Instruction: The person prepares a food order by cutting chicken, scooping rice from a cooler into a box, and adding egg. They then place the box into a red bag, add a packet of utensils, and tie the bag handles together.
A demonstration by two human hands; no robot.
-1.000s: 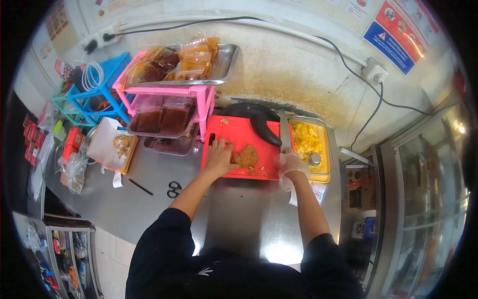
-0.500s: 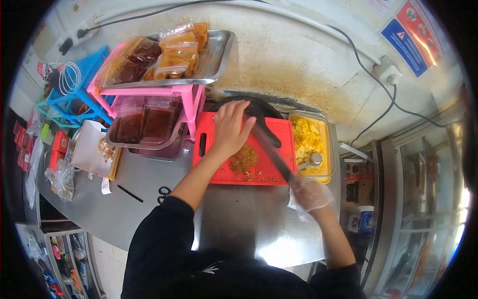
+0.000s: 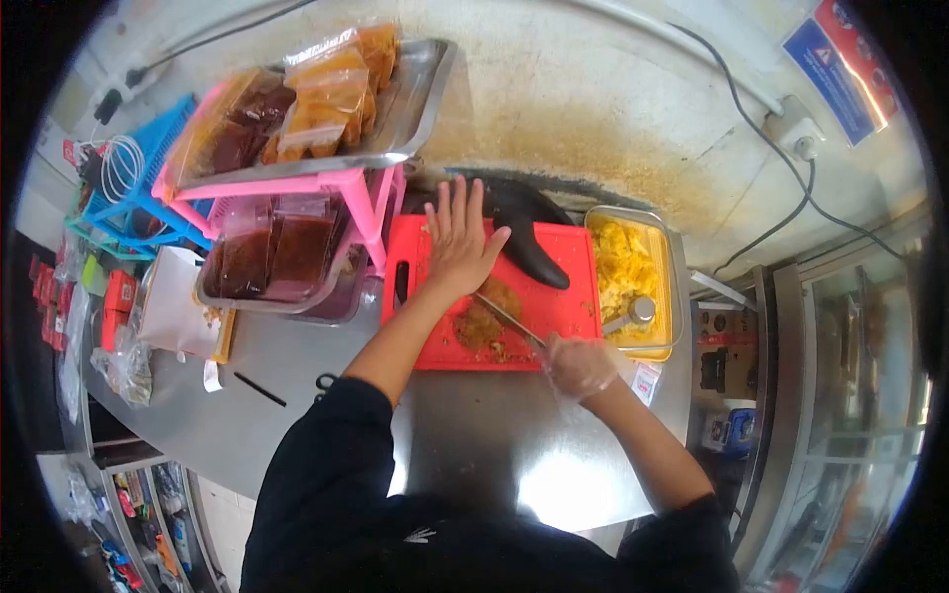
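My left hand (image 3: 460, 245) has its fingers spread over the upper left of the red cutting board (image 3: 435, 351), near the knife's far end. In my right hand (image 3: 581, 368), which wears a clear plastic glove, is the handle of a knife (image 3: 512, 321). The blade lies across a flat brown piece of food (image 3: 479, 326) on the board, its far end reaching toward my left hand. Small crumbs lie around the food. A black curved handle (image 3: 539, 262) rests over the board's upper part.
A yellow tray (image 3: 664, 336) of yellow food with a metal tool stands right of the board. At left are a pink rack (image 3: 371, 203), a metal tray (image 3: 435, 104) of filled bags, an open box (image 3: 178, 306), scissors (image 3: 324, 382) and a black pen (image 3: 260, 388).
My right hand has moved left, and the knife blade has come down onto the brown food. My left hand's fingers have spread and point more upward. The view has shifted slightly.
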